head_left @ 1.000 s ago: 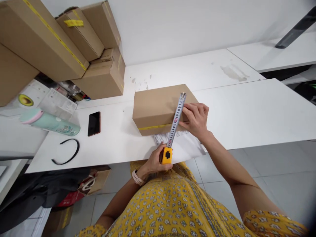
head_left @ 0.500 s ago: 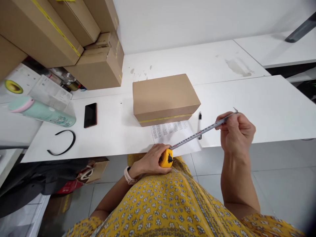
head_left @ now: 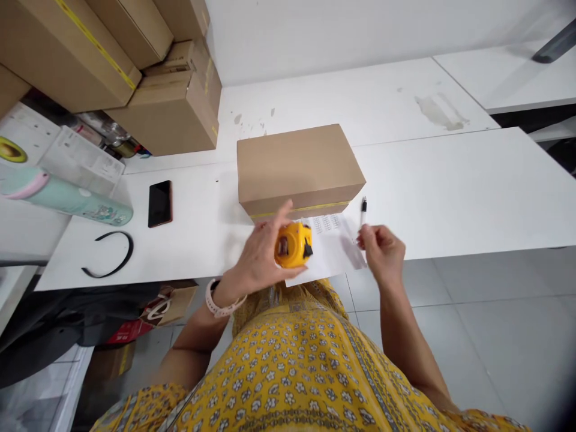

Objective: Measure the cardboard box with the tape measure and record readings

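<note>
My left hand (head_left: 256, 258) grips a yellow tape measure (head_left: 292, 245) by its case, with the thumb below and a finger raised above it. No length of blade shows stretched out from the case. My right hand (head_left: 384, 255) is closed, fingers curled together, over the lower end of a black-and-white pen (head_left: 363, 211). Whether it touches the pen or pinches anything is hidden. Behind both hands a closed cardboard box (head_left: 297, 165) with a yellow tape strip sits on the table. A printed paper sheet (head_left: 324, 255) lies partly under the box, near the table's front edge.
On the white table (head_left: 441, 198) to the left are a phone (head_left: 160, 204), a black headband (head_left: 130, 252) and a mint green bottle (head_left: 85, 198) lying on its side. Stacked cardboard boxes (head_left: 166, 114) stand at the back left. A grey tiled floor (head_left: 495, 312) lies below.
The blade that stretched between my hands has gone back into the tape measure. My right hand came left toward the pen. My left hand rose forward over the sheet with the tape measure.
</note>
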A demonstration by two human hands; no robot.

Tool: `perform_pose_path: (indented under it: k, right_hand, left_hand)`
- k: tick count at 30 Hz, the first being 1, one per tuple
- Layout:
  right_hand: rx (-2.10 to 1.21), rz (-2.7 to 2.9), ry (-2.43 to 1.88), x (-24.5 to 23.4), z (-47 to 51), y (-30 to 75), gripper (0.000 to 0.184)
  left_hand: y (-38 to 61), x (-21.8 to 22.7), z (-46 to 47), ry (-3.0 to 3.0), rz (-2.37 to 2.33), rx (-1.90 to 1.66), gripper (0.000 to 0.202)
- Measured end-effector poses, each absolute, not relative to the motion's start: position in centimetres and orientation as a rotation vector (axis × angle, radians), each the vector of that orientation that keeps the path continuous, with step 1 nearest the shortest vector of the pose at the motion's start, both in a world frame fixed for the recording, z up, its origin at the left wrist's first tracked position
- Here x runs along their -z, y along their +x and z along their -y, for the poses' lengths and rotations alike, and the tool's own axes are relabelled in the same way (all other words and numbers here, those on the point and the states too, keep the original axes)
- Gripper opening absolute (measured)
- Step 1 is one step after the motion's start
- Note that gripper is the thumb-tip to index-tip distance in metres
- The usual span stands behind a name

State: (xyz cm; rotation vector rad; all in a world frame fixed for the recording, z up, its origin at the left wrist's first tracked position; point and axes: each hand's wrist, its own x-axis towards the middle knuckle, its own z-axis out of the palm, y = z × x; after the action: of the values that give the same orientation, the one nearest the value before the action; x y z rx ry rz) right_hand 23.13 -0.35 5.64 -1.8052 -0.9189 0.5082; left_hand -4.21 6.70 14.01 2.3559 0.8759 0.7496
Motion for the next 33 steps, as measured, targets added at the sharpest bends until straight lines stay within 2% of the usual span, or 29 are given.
perform_pose_path:
  k: [2, 5, 7, 11, 15, 17, 20, 23, 27, 33]
  right_hand:
    - [-0.259, 0.913, -2.113, -4.5, -1.4, 25.9, 0.041]
    - [-0.213, 1.084, -2.368, -2.8, -3.8, 28.6, 0.048]
    - [-0.220, 1.222, -2.392, -1.9, -4.8, 29.2, 0.046]
    - [-0.237, 1.246, -2.223, -1.4, -4.7, 29.8, 0.038]
    - [-0.565, 0.895, -1.764, -2.5, -2.2, 30.1, 0.032]
    - [-0.694, 0.770, -1.540, -3.3, -0.4, 29.6, 0.028]
    - [-0.718, 0.797, -1.442, -3.7, 1.8, 27.3, 0.027]
    - [-0.670, 1.021, -1.533, -2.8, 3.2, 24.2, 0.033]
    - [-0.332, 1.417, -1.747, -0.6, 3.4, 20.9, 0.038]
    - [-0.039, 1.616, -1.754, 2.1, 3.0, 20.6, 0.017]
  left_hand:
    - [-4.1, -15.4, -9.1, 2.453, -0.962, -0.866, 0.108]
    - [-3.4, -16.5, -13.2, 2.569, -1.116, -0.928, 0.096]
    - [-2.7, -16.6, -15.7, 2.608, -1.190, -0.915, 0.089]
    - [-1.6, -16.1, -18.8, 2.637, -1.258, -0.828, 0.074]
    - [-1.1, -15.8, -19.9, 2.624, -1.253, -0.814, 0.051]
    - [-0.8, -16.1, -20.4, 2.599, -1.229, -0.855, 0.046]
    - [-0.5, -16.7, -21.9, 2.588, -1.201, -0.936, 0.048]
    - [-0.5, -16.8, -24.0, 2.607, -1.180, -0.869, 0.051]
    - [-0.8, -15.7, -26.0, 2.611, -1.084, -0.767, 0.054]
    - [-0.5, -13.7, -25.7, 2.621, -1.124, -0.810, 0.065]
